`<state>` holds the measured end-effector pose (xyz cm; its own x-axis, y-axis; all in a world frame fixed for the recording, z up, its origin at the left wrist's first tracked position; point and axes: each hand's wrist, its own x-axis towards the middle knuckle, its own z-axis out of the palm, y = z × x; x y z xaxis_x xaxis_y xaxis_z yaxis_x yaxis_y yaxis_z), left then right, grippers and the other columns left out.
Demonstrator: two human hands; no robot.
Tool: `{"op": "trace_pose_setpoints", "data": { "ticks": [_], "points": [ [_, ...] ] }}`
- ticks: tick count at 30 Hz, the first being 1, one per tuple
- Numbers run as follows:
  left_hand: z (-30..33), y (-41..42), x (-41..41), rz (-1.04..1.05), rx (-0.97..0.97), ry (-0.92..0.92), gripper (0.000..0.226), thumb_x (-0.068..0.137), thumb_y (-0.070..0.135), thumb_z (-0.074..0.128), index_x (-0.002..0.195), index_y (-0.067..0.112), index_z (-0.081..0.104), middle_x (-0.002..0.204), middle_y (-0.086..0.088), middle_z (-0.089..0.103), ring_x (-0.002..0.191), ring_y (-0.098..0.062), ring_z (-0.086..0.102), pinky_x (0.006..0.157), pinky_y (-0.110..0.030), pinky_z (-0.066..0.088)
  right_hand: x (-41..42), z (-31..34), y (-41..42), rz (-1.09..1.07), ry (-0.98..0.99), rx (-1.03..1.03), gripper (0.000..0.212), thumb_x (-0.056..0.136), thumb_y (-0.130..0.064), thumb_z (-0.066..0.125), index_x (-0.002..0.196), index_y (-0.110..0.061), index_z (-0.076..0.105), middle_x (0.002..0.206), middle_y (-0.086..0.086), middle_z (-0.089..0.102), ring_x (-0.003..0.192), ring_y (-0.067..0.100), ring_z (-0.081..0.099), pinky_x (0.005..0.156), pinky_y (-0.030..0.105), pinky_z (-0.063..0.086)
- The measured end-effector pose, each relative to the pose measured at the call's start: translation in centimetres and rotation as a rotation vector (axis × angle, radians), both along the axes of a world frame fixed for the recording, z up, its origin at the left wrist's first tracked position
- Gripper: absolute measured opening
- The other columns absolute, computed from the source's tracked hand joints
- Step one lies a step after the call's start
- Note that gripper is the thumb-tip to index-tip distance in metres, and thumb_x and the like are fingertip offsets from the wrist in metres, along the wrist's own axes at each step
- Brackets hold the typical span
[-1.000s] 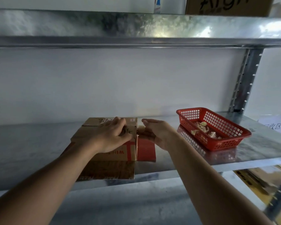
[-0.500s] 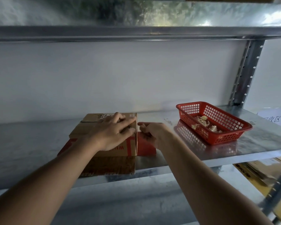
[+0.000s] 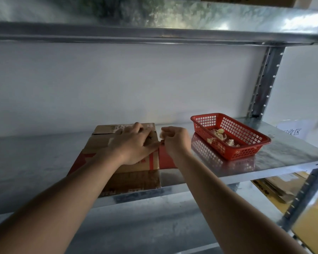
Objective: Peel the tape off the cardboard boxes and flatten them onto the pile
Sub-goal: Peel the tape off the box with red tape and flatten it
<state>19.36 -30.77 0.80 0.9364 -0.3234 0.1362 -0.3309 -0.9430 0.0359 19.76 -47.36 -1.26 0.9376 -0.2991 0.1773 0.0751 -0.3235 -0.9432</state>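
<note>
On the middle shelf (image 3: 264, 158) a box (image 3: 106, 142) is pressed down under the left hand (image 3: 136, 145), whose fingers are spread flat across its top. Just beside its right edge, the right hand (image 3: 174, 142) is held with fingers curled, and a pale scrap of tape (image 3: 162, 135) appears to be pinched at the fingertips, though blur prevents certainty.

If the tape is pulled too sharply, the thin film could be snapped, or paper could be torn from the corrugated board. The box could also be slid on the smooth galvanised steel if the pressing is eased.

The box is brown with red print and soft, creased flaps. Crumpled, translucent tape scraps are held in a red plastic lattice basket (image 3: 246, 133) to the right.
</note>
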Motion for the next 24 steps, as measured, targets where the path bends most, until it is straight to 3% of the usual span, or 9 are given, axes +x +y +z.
{"op": "trace_pose_setpoints", "data": {
  "ticks": [2, 3, 5, 7, 9, 11, 13, 18, 24],
  "points": [
    [0.2, -1.5, -0.2, -0.008, -0.024, -0.014, 0.1, 0.079, 0.097, 0.006, 0.154, 0.038, 0.035, 0.152, 0.002, 0.035, 0.141, -0.033, 0.041, 0.114, -0.06, 0.035, 0.0, 0.3, -0.9, -0.026, -0.052, -0.131, 0.032, 0.091, 0.009, 0.055, 0.108, -0.008, 0.077, 0.102, 0.009, 0.077, 0.095, 0.027, 0.071, 0.077, 0.046, 0.063],
    [0.3, -2.1, -0.2, -0.007, -0.024, -0.017, 0.096, 0.081, 0.095, 0.01, 0.151, 0.036, 0.04, 0.149, 0.001, 0.038, 0.138, -0.033, 0.044, 0.113, -0.06, 0.036, 0.1, 0.5, -1.4, -0.028, -0.077, -0.166, 0.032, 0.091, 0.007, 0.057, 0.11, -0.008, 0.077, 0.106, 0.01, 0.077, 0.097, 0.027, 0.07, 0.074, 0.041, 0.063],
    [0.5, -3.5, -0.2, -0.007, -0.005, -0.02, 0.087, 0.086, 0.091, 0.018, 0.144, 0.034, 0.047, 0.144, -0.001, 0.042, 0.134, -0.032, 0.047, 0.112, -0.058, 0.038, 0.2, 0.9, -2.7, -0.038, -0.126, -0.206, 0.029, 0.095, -0.002, 0.067, 0.117, -0.016, 0.078, 0.108, 0.004, 0.078, 0.092, 0.014, 0.068, 0.062, 0.016, 0.05],
    [0.6, -4.8, -0.3, -0.002, 0.004, -0.022, 0.083, 0.087, 0.089, 0.022, 0.14, 0.032, 0.051, 0.142, -0.002, 0.045, 0.132, -0.031, 0.049, 0.111, -0.057, 0.039, 0.4, 1.3, -4.3, -0.064, -0.172, -0.252, 0.025, 0.092, -0.01, 0.075, 0.115, -0.02, 0.078, 0.101, -0.002, 0.079, 0.083, 0.005, 0.065, 0.059, 0.007, 0.037],
    [0.8, -6.4, -0.4, 0.014, 0.009, -0.03, 0.082, 0.087, 0.088, 0.024, 0.137, 0.03, 0.053, 0.139, -0.002, 0.048, 0.128, -0.03, 0.052, 0.108, -0.055, 0.043, 0.3, 1.7, -6.3, -0.067, -0.225, -0.331, 0.018, 0.09, -0.013, 0.078, 0.106, -0.02, 0.08, 0.095, -0.004, 0.079, 0.079, 0.003, 0.066, 0.06, 0.008, 0.041],
    [0.9, -8.1, -0.6, 0.035, 0.02, -0.037, 0.082, 0.088, 0.087, 0.025, 0.137, 0.028, 0.053, 0.139, -0.002, 0.049, 0.125, -0.029, 0.054, 0.106, -0.054, 0.046, 0.3, 2.0, -8.6, -0.07, -0.259, -0.41, 0.016, 0.091, -0.01, 0.076, 0.104, -0.018, 0.081, 0.095, -0.003, 0.079, 0.083, 0.009, 0.069, 0.068, 0.02, 0.054],
    [1.1, -9.9, -0.8, 0.047, 0.016, -0.035, 0.083, 0.089, 0.087, 0.027, 0.142, 0.027, 0.051, 0.141, -0.002, 0.049, 0.125, -0.029, 0.054, 0.106, -0.055, 0.046, 0.4, 2.3, -11.3, -0.095, -0.276, -0.487, 0.02, 0.093, -0.004, 0.07, 0.105, -0.016, 0.08, 0.096, 0.0, 0.078, 0.083, 0.013, 0.07, 0.069, 0.027, 0.057],
    [1.7, -13.8, -1.3, 0.054, -0.062, -0.02, 0.089, 0.085, 0.088, 0.036, 0.151, 0.028, 0.045, 0.148, 0.001, 0.048, 0.124, -0.023, 0.056, 0.101, -0.051, 0.052, 1.4, 2.5, -17.5, -0.139, -0.188, -0.631, 0.01, 0.093, -0.006, 0.07, 0.09, -0.011, 0.078, 0.081, 0.003, 0.072, 0.059, 0.007, 0.059, 0.044, 0.019, 0.04],
    [2.1, -16.1, -2.2, 0.081, -0.087, -0.033, 0.094, 0.084, 0.088, 0.04, 0.157, 0.029, 0.036, 0.155, 0.003, 0.046, 0.125, -0.02, 0.057, 0.099, -0.049, 0.054, 2.1, 1.5, -20.7, 0.004, -0.092, -0.703, 0.005, 0.092, -0.009, 0.076, 0.092, -0.013, 0.079, 0.085, 0.004, 0.073, 0.065, 0.009, 0.062, 0.049, 0.016, 0.044]
  ]
}}
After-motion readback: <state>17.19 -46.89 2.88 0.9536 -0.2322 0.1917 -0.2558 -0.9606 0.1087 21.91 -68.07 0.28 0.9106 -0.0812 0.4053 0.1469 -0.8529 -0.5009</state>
